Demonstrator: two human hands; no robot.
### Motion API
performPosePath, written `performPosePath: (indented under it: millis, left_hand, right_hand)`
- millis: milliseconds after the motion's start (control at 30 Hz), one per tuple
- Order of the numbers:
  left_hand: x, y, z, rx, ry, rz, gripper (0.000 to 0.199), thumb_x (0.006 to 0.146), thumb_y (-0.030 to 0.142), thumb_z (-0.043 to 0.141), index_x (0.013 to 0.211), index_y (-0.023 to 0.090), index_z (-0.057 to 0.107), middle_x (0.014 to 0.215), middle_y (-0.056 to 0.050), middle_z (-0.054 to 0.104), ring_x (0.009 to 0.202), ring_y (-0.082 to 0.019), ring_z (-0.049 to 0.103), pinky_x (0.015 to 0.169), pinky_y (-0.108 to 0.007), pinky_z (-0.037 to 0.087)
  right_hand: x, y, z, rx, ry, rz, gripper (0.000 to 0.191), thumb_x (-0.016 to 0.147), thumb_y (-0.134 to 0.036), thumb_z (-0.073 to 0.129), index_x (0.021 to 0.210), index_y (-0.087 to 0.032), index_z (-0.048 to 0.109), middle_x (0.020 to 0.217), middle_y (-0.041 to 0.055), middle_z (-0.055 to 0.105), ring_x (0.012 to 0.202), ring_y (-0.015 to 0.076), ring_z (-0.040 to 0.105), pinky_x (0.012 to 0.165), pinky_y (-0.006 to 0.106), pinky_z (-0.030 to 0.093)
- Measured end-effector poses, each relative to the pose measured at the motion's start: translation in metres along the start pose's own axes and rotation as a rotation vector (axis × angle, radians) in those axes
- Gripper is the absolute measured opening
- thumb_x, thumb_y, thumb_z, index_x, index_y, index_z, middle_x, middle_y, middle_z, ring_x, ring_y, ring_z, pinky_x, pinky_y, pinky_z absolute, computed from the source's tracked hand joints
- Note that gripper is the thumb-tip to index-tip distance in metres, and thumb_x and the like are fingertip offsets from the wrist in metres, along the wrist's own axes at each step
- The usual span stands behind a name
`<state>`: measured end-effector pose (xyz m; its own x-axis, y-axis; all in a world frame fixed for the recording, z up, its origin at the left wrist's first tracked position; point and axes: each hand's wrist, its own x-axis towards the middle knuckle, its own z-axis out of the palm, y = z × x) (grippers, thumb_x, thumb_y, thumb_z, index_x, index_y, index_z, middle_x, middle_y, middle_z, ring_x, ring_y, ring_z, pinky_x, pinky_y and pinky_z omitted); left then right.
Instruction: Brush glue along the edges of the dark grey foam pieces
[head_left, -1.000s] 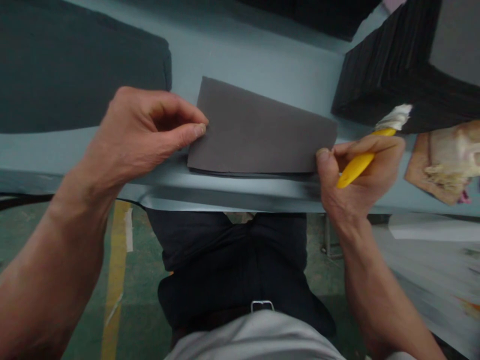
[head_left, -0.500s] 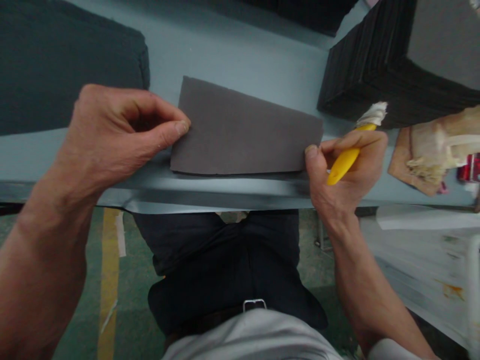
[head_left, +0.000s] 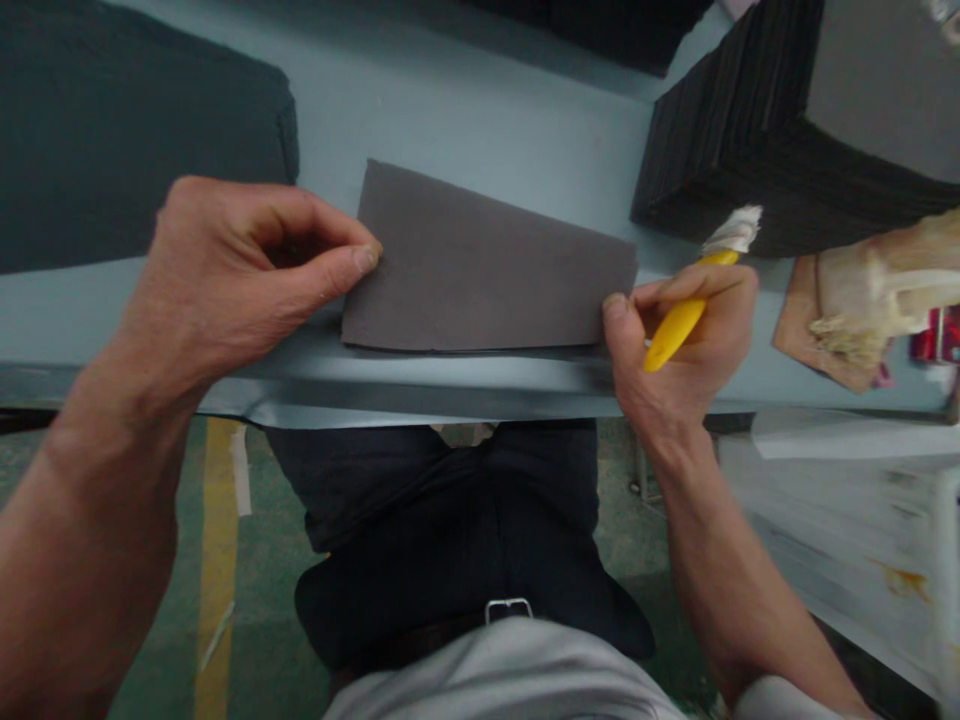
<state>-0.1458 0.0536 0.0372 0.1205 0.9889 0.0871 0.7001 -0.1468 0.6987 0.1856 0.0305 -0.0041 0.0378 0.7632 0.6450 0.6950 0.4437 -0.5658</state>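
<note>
"How will that thin, dark-grey, four-sided sheet (head_left: 495, 265) handle?"

"Light and bendable, I'd judge; take its short ends. It's at the pale-blue surface's (head_left: 480, 120) near edge, left hand (head_left: 240, 270) pinching one end, right hand (head_left: 694, 365) pinching the other while gripping a yellow-handled, white-tipped brush (head_left: 677, 325)."
</note>
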Motion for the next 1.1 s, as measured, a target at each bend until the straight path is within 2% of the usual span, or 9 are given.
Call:
performPosePath:
  millis: [100,300,400,700,833,967,1100]
  left_hand:
    - [0.0006,0.0003,-0.001,0.005,-0.01,0.011,0.05,0.093,0.057,0.072,0.107,0.01,0.083,0.084,0.005,0.074,0.076,-0.009,0.067,0.091,-0.044,0.064]
    - [0.0008,-0.0009,0.001,-0.047,-0.002,0.017,0.039,0.092,0.052,0.074,0.103,0.016,0.084,0.082,0.004,0.075,0.073,-0.012,0.068,0.08,-0.036,0.064]
    - [-0.0003,-0.0014,0.0024,-0.064,0.007,0.029,0.028,0.092,0.045,0.075,0.101,0.02,0.085,0.082,0.003,0.077,0.072,-0.014,0.068,0.072,-0.033,0.061]
    - [-0.0026,0.0044,0.0028,-0.038,0.009,0.058,0.02,0.093,0.036,0.077,0.098,0.019,0.084,0.082,0.004,0.078,0.071,-0.011,0.067,0.062,-0.025,0.047]
    - [-0.0037,0.0064,0.0035,-0.012,0.002,0.076,0.021,0.093,0.037,0.076,0.099,0.019,0.083,0.083,0.002,0.077,0.069,-0.013,0.064,0.063,-0.03,0.05]
    - [-0.0037,0.006,0.0034,0.022,-0.037,0.04,0.024,0.095,0.048,0.072,0.1,0.027,0.082,0.083,0.001,0.075,0.064,-0.017,0.057,0.063,-0.04,0.052]
    - [-0.0042,0.0048,0.0058,0.066,-0.009,0.064,0.023,0.093,0.047,0.076,0.1,0.026,0.081,0.083,0.002,0.074,0.064,-0.016,0.056,0.063,-0.037,0.051]
  right_hand:
    - [0.0002,-0.0017,-0.0003,0.006,0.005,0.002,0.028,0.091,-0.033,0.078,0.095,-0.03,0.05,0.083,-0.0029,0.056,0.066,0.0154,0.059,0.064,0.035,0.058]
    - [0.0,-0.0028,-0.0006,0.012,0.002,0.007,0.028,0.09,-0.032,0.078,0.095,-0.029,0.051,0.084,-0.0029,0.057,0.068,0.0159,0.06,0.069,0.037,0.059]
    - [-0.0005,-0.0023,0.0001,0.001,0.007,0.018,0.028,0.091,-0.035,0.078,0.095,-0.029,0.051,0.083,-0.0029,0.057,0.069,0.0164,0.06,0.07,0.038,0.059]
    - [-0.0048,0.0032,0.0021,-0.019,0.025,0.063,0.034,0.092,-0.051,0.077,0.095,-0.03,0.05,0.082,-0.0018,0.056,0.069,0.0176,0.06,0.066,0.039,0.06]
    - [-0.007,0.0053,0.0007,-0.006,-0.008,0.096,0.034,0.092,-0.049,0.078,0.097,-0.03,0.05,0.085,-0.0013,0.056,0.073,0.0184,0.062,0.07,0.041,0.062]
    - [-0.006,0.0023,0.0007,-0.016,0.013,0.085,0.033,0.091,-0.048,0.077,0.096,-0.029,0.05,0.083,-0.002,0.056,0.073,0.0187,0.062,0.072,0.042,0.061]
    - [-0.0026,-0.0018,0.0014,0.014,0.015,0.015,0.029,0.092,-0.04,0.077,0.094,-0.029,0.05,0.081,-0.0032,0.055,0.068,0.0168,0.06,0.066,0.037,0.059]
